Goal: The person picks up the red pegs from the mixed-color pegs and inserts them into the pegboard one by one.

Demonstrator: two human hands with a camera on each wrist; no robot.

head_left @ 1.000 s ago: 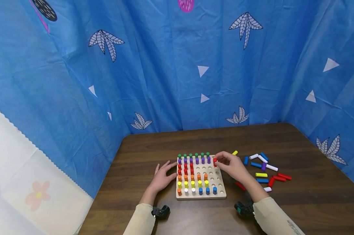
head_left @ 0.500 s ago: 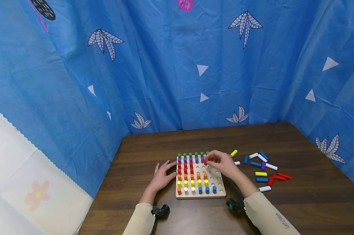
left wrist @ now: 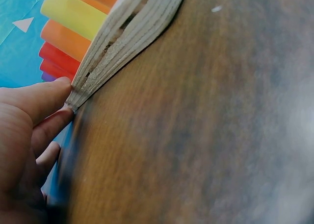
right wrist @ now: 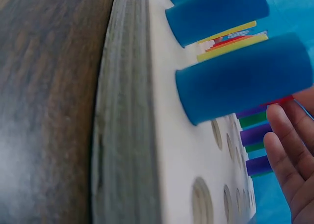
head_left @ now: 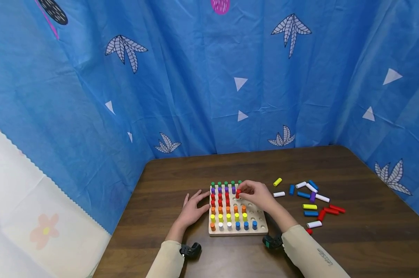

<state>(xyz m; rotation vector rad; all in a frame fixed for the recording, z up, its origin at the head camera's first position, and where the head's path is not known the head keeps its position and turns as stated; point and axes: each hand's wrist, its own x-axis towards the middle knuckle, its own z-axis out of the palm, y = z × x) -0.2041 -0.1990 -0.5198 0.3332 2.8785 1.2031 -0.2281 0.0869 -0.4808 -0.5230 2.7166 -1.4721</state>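
Observation:
A pale wooden pegboard lies on the table, its coloured pegs standing in rows. Between thumb and fingertips, my right hand pinches a red peg over the board, just right of the standing red pegs. Blue pegs fill the near part of the right wrist view, hiding most of the held peg. My left hand rests at the board's left side with fingers spread. In the left wrist view its thumb and a finger touch the board's edge.
Loose pegs lie scattered on the table right of the board, among them a yellow peg, a white peg and a red peg. Behind the brown table hangs a blue curtain.
My right hand has carried the red peg leftward over the board, from its right side to beside the standing red pegs. The left hand has stayed in place.

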